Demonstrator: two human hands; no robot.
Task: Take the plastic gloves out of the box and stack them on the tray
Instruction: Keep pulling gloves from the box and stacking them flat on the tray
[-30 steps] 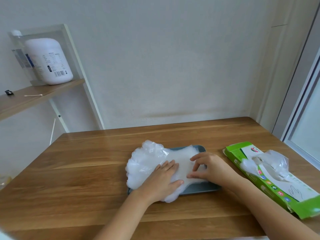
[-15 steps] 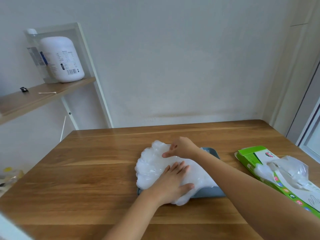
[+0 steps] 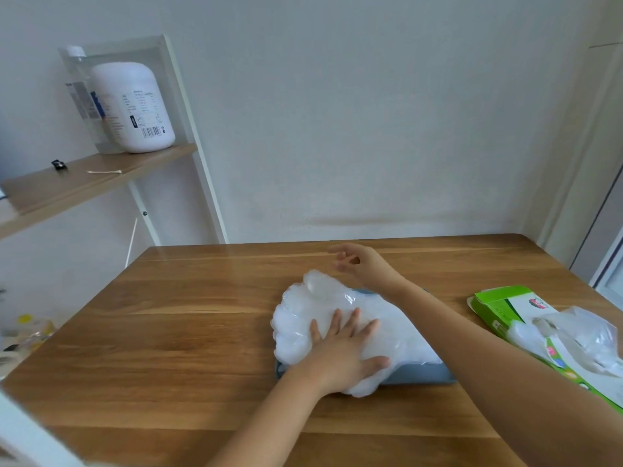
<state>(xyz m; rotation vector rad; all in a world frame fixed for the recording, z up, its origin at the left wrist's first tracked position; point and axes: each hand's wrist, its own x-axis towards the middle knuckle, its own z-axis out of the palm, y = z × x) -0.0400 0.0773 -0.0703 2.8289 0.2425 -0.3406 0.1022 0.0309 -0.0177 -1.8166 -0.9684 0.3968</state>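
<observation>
Tray (image 3: pixel 418 377): glove pile (image 3: pixel 397 335) stacked
Left hand (image 3: pixel 340 355): spread flat, pressing pile
Right hand (image 3: pixel 360 264): loosely open, empty
Box (image 3: pixel 499 305): gloves (image 3: pixel 580 335) left inside

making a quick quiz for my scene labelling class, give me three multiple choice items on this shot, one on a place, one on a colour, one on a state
1. Where does the green box lie relative to the tray?
A) left of it
B) right of it
C) on top of it

2. What colour is the tray?
A) blue-grey
B) red
C) yellow

3. What is the left hand doing?
A) gripping the box
B) curled in a fist in the air
C) pressing flat on the glove stack

Answers:
1 B, the box sits on the table to the person's right of the tray.
2 A, its bare near rim shows blue-grey.
3 C, its straight fingers lie spread on the gloves.
</observation>
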